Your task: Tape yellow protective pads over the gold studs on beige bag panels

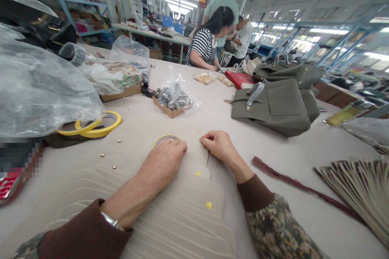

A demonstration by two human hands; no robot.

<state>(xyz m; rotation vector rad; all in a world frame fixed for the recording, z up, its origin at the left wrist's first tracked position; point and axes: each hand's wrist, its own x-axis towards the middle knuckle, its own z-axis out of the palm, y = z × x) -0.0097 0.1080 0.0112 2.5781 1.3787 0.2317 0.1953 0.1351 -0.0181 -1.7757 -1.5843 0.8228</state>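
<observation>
A fanned stack of beige leather pieces lies in front of me, some with small yellow stickers. My left hand rests knuckles-up on the top piece, fingers curled under, right beside a thin roll of yellow tape. My right hand is closed in a pinch at the far edge of the top piece; what it pinches is too small to make out. Small gold rivets lie scattered on the table to the left.
Two yellow tape rolls and clear plastic bags sit at left. A cardboard tray of metal hardware is ahead, olive handbags at right, a fanned stack of strips near right. Other people work at the table's far end.
</observation>
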